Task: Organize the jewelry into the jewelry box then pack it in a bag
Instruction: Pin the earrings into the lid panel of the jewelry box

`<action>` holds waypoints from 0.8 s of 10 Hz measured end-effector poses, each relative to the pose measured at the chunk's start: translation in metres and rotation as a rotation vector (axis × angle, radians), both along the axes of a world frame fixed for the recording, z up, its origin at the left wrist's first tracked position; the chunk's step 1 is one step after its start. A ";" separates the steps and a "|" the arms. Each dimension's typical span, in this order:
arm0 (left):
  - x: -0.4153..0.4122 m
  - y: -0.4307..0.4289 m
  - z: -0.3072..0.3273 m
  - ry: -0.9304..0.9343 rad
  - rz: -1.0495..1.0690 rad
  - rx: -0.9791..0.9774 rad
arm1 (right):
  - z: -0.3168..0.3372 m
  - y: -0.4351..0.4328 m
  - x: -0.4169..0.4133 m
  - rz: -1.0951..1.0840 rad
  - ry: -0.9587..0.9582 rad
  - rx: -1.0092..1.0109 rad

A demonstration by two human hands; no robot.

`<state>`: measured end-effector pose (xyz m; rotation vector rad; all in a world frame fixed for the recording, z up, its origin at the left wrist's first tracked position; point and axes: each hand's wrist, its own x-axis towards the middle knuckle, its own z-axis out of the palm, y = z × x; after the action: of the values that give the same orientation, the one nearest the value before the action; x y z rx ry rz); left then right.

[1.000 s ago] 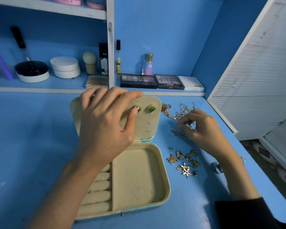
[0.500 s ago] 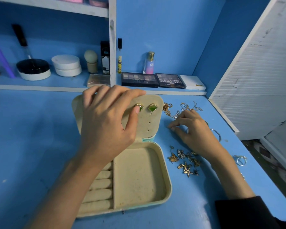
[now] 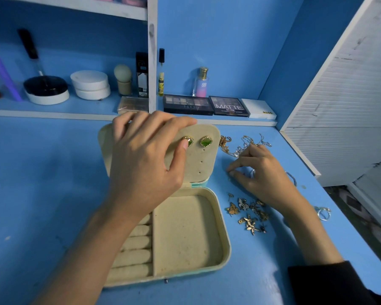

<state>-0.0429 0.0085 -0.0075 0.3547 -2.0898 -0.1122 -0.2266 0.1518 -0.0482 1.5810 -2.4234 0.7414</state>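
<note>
Jewelry box [image 3: 185, 234] — open on blue table [image 3: 42, 194]. Left hand [image 3: 141, 164] grips the raised lid [image 3: 207, 164], thumb on one of two green earrings [image 3: 206, 142]. Right hand [image 3: 262, 175] — curled fingertips on table beside loose jewelry [image 3: 249, 223]; possibly pinching something, grasp unclear.

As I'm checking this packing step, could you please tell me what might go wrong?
The left hand holds the beige felt lid; letting go might drop it shut. The tangled gold chains beside the right hand could snag. The silver rings near the edge of the blue table might roll off.
</note>
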 end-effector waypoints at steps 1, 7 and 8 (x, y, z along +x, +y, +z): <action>0.000 0.000 0.000 0.000 0.002 -0.001 | -0.001 0.000 -0.001 0.023 0.011 0.013; 0.000 0.000 0.000 -0.004 0.005 0.000 | 0.005 0.000 0.003 0.013 -0.186 -0.054; 0.001 0.001 0.000 -0.007 0.002 -0.003 | 0.007 0.000 0.004 0.005 -0.291 -0.092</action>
<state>-0.0422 0.0096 -0.0078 0.3560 -2.0959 -0.1061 -0.2223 0.1520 -0.0407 1.5385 -2.5354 1.1378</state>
